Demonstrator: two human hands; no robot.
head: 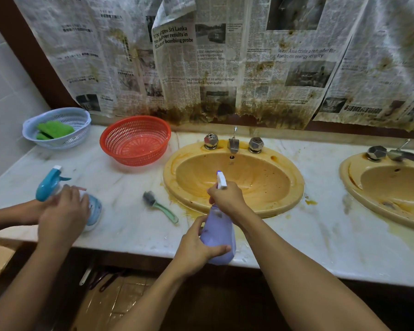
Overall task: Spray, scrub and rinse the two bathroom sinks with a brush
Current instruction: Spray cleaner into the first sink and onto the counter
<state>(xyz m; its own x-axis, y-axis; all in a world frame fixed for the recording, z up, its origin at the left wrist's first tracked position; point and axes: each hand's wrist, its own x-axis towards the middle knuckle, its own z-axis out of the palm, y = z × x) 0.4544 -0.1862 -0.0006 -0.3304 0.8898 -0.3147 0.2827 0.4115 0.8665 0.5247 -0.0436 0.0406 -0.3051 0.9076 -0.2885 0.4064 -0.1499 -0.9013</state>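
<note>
A purple spray bottle (219,237) with a white nozzle is tilted over the counter's front edge, its nozzle aimed into the stained yellow left sink (234,180). My left hand (196,249) grips the bottle's body from below. My right hand (226,199) is wrapped round its neck at the trigger. A green-handled brush (159,205) lies on the marble counter (120,187) just left of that sink. The right sink (387,187), also yellow and stained, is partly cut off at the frame's right edge.
Another person's two hands (62,211) hold a teal-topped spray bottle (50,185) at the counter's left. A red basket (135,139) and a pale blue basket (58,127) holding green sponges stand at the back. Chrome taps (234,142) sit behind the left sink. Stained newspaper (213,68) covers the wall.
</note>
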